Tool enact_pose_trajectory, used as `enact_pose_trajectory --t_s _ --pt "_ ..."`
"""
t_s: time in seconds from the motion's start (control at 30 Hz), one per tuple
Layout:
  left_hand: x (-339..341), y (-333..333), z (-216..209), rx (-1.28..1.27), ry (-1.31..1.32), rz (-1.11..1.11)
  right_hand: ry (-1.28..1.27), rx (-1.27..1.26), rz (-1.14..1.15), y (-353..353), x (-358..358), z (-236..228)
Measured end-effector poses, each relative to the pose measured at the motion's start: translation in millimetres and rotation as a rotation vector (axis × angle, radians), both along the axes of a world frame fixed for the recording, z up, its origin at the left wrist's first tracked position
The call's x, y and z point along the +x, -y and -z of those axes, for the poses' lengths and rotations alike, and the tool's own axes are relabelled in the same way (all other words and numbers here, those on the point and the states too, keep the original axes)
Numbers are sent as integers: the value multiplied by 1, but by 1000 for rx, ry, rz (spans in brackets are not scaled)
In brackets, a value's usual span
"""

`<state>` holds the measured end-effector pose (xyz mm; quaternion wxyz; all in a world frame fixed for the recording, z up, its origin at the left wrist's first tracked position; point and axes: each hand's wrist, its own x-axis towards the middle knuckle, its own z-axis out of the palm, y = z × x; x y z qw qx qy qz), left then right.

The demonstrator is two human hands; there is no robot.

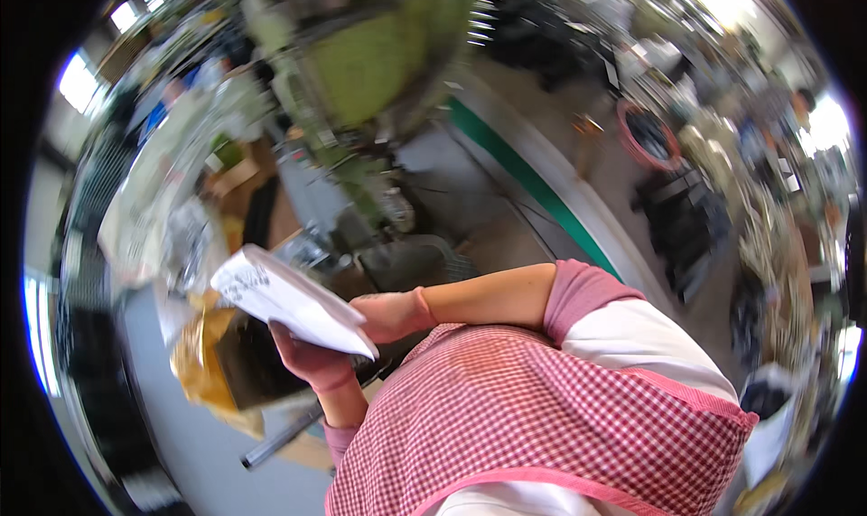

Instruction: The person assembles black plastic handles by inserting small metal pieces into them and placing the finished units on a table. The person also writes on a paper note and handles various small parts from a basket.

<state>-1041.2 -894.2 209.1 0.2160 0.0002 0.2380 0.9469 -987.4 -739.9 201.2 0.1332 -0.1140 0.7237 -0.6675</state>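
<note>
A white, flat packet (289, 304) with dark marks on its upper face is tilted in front of my body, left of centre. Its kind is hard to tell, as the picture is smeared by motion. My left hand (312, 358), in a pinkish glove, grips its near edge from below. From the right, my right hand (393, 316), gloved alike, closes on the packet's right side, and its fingertips are hidden behind it. Beneath the hands is an open carton (262, 362) with a yellow plastic bag (200, 358) around its left side.
A green machine (361, 69) stands ahead. Clear plastic bags (190, 232) and a brown cardboard box (237, 177) lie to the left. A long bench edge with a green strip (524, 173) runs at the right. Farther right are a red-rimmed basket (646, 137) and dark bundles (682, 223).
</note>
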Motion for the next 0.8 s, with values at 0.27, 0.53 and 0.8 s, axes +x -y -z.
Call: enact_pose_trajectory --t_s 0.27,0.53,0.8 --pt "18 -74 7 -102 -46 430 74 120 456 -31 80 -13" --pt "85 -165 -13 -162 -89 536 3 284 790 -85 167 -24" --pt "104 -285 -41 -459 -484 -51 345 537 682 -193 329 -5"
